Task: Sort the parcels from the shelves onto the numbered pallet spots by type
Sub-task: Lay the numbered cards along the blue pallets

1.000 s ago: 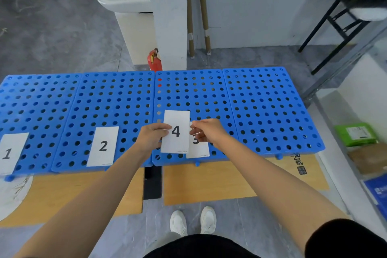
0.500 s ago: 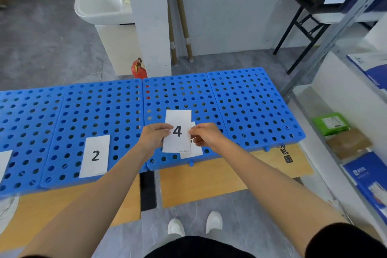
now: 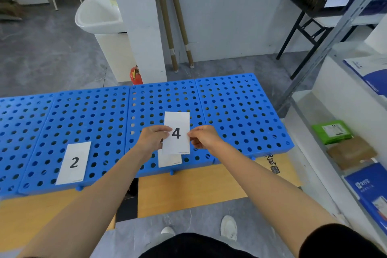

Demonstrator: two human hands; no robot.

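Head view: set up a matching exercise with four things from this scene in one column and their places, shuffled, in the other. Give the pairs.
Things
1. white paper card printed 4
2. white paper card printed 2
3. green wrapped parcel
4. red fire extinguisher

Places
A. on the floor behind the blue perforated plastic pallets
B. pinched between the left hand and right hand
C. on the shelf at the right
D. lying flat on a pallet

Pairs: 1-B; 2-D; 3-C; 4-A

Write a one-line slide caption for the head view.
Over the pallets, left hand and right hand pinch card 4; card 2 lies nearby.
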